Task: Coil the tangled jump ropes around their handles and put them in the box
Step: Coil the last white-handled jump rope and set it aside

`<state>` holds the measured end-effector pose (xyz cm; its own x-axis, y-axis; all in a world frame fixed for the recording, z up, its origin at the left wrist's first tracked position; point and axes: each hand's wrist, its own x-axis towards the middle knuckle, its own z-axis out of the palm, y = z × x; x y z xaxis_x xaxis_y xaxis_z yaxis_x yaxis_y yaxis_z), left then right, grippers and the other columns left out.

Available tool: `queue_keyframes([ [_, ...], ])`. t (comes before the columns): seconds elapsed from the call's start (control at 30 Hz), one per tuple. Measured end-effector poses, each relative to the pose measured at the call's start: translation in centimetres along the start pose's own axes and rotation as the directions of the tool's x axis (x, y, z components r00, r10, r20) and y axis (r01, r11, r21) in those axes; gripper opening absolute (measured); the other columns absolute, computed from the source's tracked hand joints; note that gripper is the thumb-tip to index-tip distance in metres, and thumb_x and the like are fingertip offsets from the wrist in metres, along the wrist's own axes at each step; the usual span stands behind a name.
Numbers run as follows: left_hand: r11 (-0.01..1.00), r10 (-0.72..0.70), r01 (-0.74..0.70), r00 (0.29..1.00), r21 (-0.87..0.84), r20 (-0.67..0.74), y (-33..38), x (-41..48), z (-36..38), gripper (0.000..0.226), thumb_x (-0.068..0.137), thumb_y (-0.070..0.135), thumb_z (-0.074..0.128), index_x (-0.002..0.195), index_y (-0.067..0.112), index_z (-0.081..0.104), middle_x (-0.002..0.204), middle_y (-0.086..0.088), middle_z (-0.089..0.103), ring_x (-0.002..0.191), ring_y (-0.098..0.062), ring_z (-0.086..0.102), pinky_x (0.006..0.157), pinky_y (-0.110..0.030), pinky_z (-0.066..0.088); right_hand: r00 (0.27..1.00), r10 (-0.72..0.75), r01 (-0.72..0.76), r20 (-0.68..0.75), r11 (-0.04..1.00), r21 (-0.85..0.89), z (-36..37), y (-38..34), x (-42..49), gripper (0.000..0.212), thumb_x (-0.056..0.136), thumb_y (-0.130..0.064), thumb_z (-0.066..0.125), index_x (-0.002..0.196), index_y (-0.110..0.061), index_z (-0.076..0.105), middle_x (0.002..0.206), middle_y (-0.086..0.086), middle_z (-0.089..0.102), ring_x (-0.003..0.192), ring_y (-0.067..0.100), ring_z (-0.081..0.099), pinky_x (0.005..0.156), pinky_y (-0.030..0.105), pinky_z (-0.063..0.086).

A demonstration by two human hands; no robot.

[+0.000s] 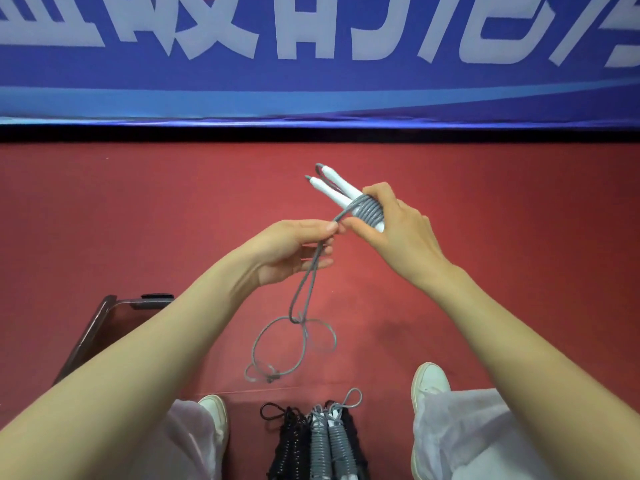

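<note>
My right hand grips a pair of white jump-rope handles held side by side, tips pointing up and left. Several turns of grey rope are wound around them. My left hand pinches the same grey rope just left of the coil. The loose rope hangs down from that hand in loops that reach the red floor. Between my feet lie coiled ropes, two grey ones flanked by black ones; the box around them is hard to make out.
A dark transparent lid or tray lies on the red floor at the left, partly under my left forearm. White shoes stand on either side of the coiled ropes. A blue banner runs along the far edge.
</note>
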<state>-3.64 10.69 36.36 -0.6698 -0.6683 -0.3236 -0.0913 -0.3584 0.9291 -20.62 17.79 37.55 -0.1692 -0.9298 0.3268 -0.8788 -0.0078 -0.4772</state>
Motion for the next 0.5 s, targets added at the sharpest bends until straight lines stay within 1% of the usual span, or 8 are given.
queue_keyframes([
  [0.07,0.998,0.036,-0.036,0.999,-0.041,-0.008,0.0,-0.1,-0.3,0.010,0.087,0.017,0.062,0.089,0.015,0.072,0.073,0.005,0.056,0.063,-0.007,0.058,0.078,-0.024,0.054,0.999,0.021,-0.025,0.029,0.991,0.133,-0.2,-0.5,-0.2,0.044,0.086,-0.054,0.061,0.116,-0.027,0.046,0.092,-0.010,0.059,0.089,0.023,0.055,0.071,0.032,0.032],
  [0.13,0.995,0.079,-0.077,0.997,-0.061,0.025,0.1,-0.2,-0.3,0.011,0.081,0.024,0.064,0.085,0.018,0.072,0.073,0.007,0.052,0.059,-0.005,0.048,0.072,-0.021,0.046,0.998,0.057,-0.062,0.026,0.970,0.237,-0.1,-0.7,-0.2,0.043,0.084,-0.053,0.064,0.116,-0.028,0.048,0.079,-0.018,0.054,0.082,0.020,0.053,0.070,0.031,0.034],
  [0.23,0.987,0.132,-0.128,0.990,-0.097,0.039,0.3,-0.3,0.0,0.027,0.080,0.041,0.058,0.074,0.021,0.075,0.071,0.008,0.051,0.057,-0.004,0.042,0.070,-0.021,0.037,0.997,0.075,-0.060,-0.036,0.947,0.317,0.2,-0.7,0.0,0.043,0.082,-0.053,0.067,0.114,-0.030,0.050,0.066,-0.018,0.050,0.068,0.016,0.049,0.064,0.031,0.035],
  [0.27,0.986,0.158,-0.156,0.987,-0.067,0.024,0.2,-0.2,0.0,0.026,0.080,0.041,0.059,0.072,0.022,0.076,0.071,0.008,0.050,0.058,-0.004,0.042,0.070,-0.022,0.036,0.996,0.078,-0.058,-0.048,0.942,0.332,0.3,-0.7,0.1,0.043,0.082,-0.052,0.067,0.114,-0.030,0.051,0.064,-0.016,0.049,0.064,0.014,0.048,0.062,0.029,0.035],
  [0.33,0.978,0.206,-0.206,0.978,0.022,-0.006,-0.1,-0.1,0.1,0.017,0.077,0.034,0.063,0.073,0.022,0.075,0.070,0.009,0.050,0.059,-0.005,0.042,0.071,-0.024,0.035,0.995,0.086,-0.064,-0.042,0.925,0.375,0.5,-0.8,0.0,0.037,0.083,-0.048,0.067,0.112,-0.031,0.052,0.062,-0.013,0.048,0.057,0.006,0.046,0.057,0.022,0.034],
  [0.4,0.968,0.248,-0.247,0.968,0.043,-0.030,-0.3,0.0,0.3,0.011,0.074,0.030,0.067,0.081,0.022,0.071,0.068,0.008,0.052,0.057,-0.005,0.043,0.068,-0.024,0.035,0.996,0.083,-0.077,0.007,0.874,0.480,0.7,-0.9,-0.1,0.026,0.086,-0.043,0.067,0.106,-0.035,0.053,0.062,-0.011,0.050,0.049,0.004,0.044,0.051,0.018,0.032],
  [0.43,0.961,0.276,-0.275,0.961,0.031,-0.031,-0.4,0.0,0.3,0.017,0.074,0.028,0.068,0.090,0.022,0.067,0.067,0.008,0.052,0.056,-0.006,0.043,0.067,-0.024,0.035,0.996,0.076,-0.093,0.053,0.820,0.565,0.9,-0.9,-0.1,0.020,0.089,-0.039,0.065,0.103,-0.036,0.052,0.063,-0.009,0.052,0.045,0.003,0.042,0.047,0.017,0.032],
  [0.5,0.940,0.341,-0.341,0.940,0.009,-0.023,-0.3,0.1,0.4,0.031,0.076,0.025,0.067,0.107,0.025,0.064,0.068,0.007,0.050,0.055,-0.007,0.040,0.064,-0.022,0.035,0.983,0.063,-0.169,0.172,0.664,0.728,1.1,-1.1,-0.1,0.013,0.095,-0.036,0.057,0.103,-0.031,0.048,0.066,0.001,0.052,0.038,0.005,0.037,0.037,0.018,0.028],
])
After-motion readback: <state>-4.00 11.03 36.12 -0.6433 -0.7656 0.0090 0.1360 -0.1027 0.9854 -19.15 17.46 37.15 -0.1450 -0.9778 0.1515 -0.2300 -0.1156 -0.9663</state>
